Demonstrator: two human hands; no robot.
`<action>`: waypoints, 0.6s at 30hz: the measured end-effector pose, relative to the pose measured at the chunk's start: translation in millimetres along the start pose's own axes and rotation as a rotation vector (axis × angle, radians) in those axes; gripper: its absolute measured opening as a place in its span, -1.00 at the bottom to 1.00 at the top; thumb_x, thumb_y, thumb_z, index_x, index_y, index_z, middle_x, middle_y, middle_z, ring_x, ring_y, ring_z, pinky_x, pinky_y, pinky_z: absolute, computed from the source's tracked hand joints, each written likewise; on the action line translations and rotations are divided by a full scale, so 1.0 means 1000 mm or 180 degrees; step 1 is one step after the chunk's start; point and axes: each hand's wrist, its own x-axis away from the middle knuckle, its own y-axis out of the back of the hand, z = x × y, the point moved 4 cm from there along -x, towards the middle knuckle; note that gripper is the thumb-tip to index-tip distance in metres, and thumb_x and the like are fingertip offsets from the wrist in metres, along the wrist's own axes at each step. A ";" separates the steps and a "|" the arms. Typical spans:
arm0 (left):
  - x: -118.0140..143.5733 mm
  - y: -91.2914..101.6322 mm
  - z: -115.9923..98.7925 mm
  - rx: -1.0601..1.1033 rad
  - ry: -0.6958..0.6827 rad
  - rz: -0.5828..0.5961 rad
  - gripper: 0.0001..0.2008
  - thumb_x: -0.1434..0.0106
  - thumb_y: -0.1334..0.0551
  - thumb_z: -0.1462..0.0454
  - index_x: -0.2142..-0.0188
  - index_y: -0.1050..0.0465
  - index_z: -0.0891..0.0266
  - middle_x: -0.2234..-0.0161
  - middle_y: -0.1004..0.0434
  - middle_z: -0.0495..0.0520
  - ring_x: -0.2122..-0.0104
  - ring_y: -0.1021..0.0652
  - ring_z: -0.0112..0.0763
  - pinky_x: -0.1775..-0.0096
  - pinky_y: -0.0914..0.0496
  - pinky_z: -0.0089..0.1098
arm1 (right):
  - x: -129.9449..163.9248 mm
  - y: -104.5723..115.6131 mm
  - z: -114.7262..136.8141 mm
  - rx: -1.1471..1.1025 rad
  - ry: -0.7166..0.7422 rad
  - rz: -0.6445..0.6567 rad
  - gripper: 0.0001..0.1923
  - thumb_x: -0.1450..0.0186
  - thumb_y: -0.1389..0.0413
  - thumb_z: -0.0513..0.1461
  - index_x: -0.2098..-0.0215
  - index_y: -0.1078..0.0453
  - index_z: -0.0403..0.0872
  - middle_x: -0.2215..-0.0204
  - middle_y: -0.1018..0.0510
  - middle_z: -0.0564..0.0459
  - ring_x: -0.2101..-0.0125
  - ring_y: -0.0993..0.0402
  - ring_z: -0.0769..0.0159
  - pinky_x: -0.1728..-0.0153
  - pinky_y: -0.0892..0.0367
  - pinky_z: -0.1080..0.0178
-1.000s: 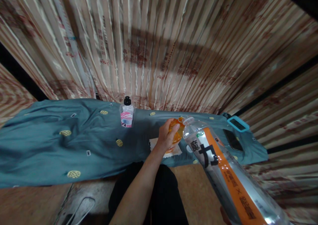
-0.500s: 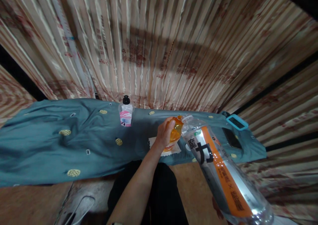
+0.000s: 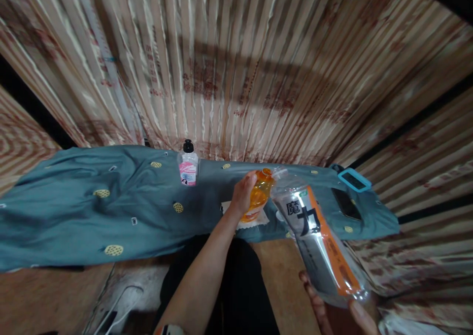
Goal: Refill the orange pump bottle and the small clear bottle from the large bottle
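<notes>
The left hand (image 3: 243, 195) grips the amber bottle (image 3: 260, 193), and toward its four o'clock the right hand (image 3: 337, 317) holds the tilted clear bottle (image 3: 317, 241) near its base, where a slipping grip could spill any contents.

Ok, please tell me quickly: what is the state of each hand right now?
Left hand: closed, holding the orange bottle.
Right hand: holding the large clear bottle near its base.
</notes>
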 end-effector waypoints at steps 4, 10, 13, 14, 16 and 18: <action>0.002 0.001 -0.002 -0.0056 -0.0018 -0.0006 -0.61 -0.41 -0.01 0.10 -0.01 -0.49 0.20 0.02 -0.64 0.13 -0.03 -0.59 -0.18 -0.16 -0.42 -0.22 | -0.002 -0.020 0.006 -0.0957 -0.0797 -0.0241 -0.42 0.09 -0.36 0.12 0.15 -0.53 0.09 0.23 -0.62 -0.03 0.35 -0.58 0.21 0.36 -0.48 0.27; 0.007 -0.001 -0.006 -0.0012 -0.0080 0.0097 -0.59 -0.38 -0.02 0.04 0.02 -0.47 0.21 0.06 -0.64 0.14 0.00 -0.59 -0.16 -0.14 -0.42 -0.20 | -0.017 -0.018 -0.018 -0.1558 -0.1195 0.0113 -0.02 0.29 -0.46 0.05 -0.12 -0.37 0.23 0.09 -0.57 -0.07 0.43 -0.45 0.34 0.48 -0.38 0.31; 0.007 -0.003 -0.006 0.0037 -0.0040 0.0136 -0.58 -0.36 -0.02 0.02 0.05 -0.47 0.23 0.09 -0.64 0.15 0.04 -0.60 -0.15 -0.09 -0.43 -0.20 | -0.022 -0.013 -0.035 -0.1831 -0.1434 0.0405 0.11 0.30 -0.47 0.04 -0.22 -0.28 0.20 0.04 -0.53 -0.18 0.46 -0.38 0.40 0.51 -0.34 0.32; 0.007 -0.003 -0.005 0.0056 -0.0028 0.0133 -0.57 -0.35 -0.02 0.01 0.06 -0.47 0.23 0.10 -0.64 0.15 0.06 -0.60 -0.16 -0.08 -0.44 -0.20 | -0.023 -0.012 -0.038 -0.1919 -0.1487 0.0492 0.10 0.28 -0.47 0.05 -0.23 -0.27 0.17 0.04 -0.53 -0.20 0.46 -0.36 0.42 0.49 -0.34 0.34; 0.007 -0.003 -0.004 0.0070 -0.0021 0.0150 -0.56 -0.35 -0.02 0.00 0.06 -0.47 0.24 0.12 -0.64 0.14 0.07 -0.60 -0.17 -0.06 -0.45 -0.22 | -0.022 -0.010 -0.043 -0.2062 -0.1557 0.0610 0.07 0.24 -0.47 0.06 -0.22 -0.29 0.12 0.06 -0.52 -0.20 0.45 -0.34 0.46 0.48 -0.33 0.38; 0.007 -0.003 -0.003 0.0039 -0.0014 0.0180 -0.55 -0.35 -0.02 -0.01 0.03 -0.47 0.23 0.10 -0.64 0.12 0.05 -0.60 -0.17 -0.08 -0.44 -0.23 | -0.022 -0.009 -0.046 -0.2177 -0.1614 0.0687 0.05 0.24 -0.47 0.06 -0.19 -0.31 0.08 0.07 -0.52 -0.20 0.47 -0.32 0.50 0.48 -0.33 0.40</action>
